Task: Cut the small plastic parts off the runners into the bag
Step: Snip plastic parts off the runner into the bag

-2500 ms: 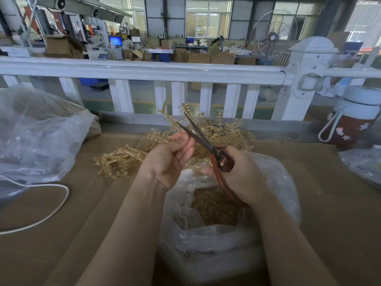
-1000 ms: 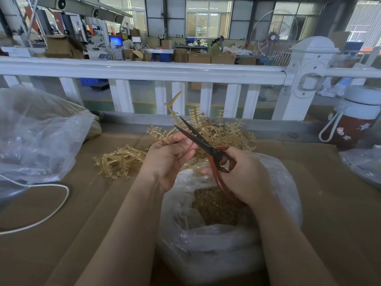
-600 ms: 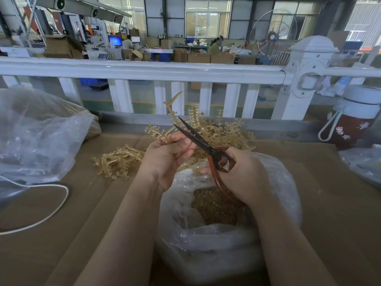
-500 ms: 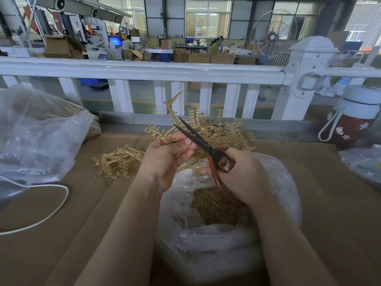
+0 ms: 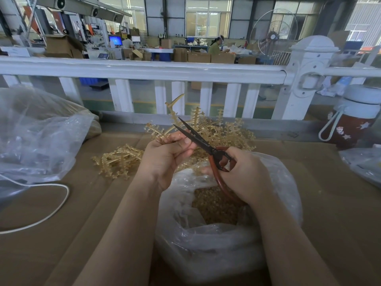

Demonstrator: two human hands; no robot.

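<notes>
Brown cardboard covers the surface (image 5: 329,193) in front of us, with a white railing (image 5: 144,70) and a busy workshop behind. At far left lies a crumpled clear plastic sack (image 5: 37,137), then a loose heap of amber plastic runners (image 5: 119,159). Our left hand (image 5: 165,155) is clenched on one amber runner (image 5: 173,112), which now stands more upright than a couple of seconds ago, a fresh branch turned toward the blades. Our right hand (image 5: 245,174) grips the red-handled dark-bladed scissors (image 5: 206,145); the blades have parted slightly since then. We judge one snip is over and the next is being lined up. Below both hands, the open clear plastic bag (image 5: 206,244) holds the small amber cut parts (image 5: 214,205), well placed to catch what falls.
</notes>
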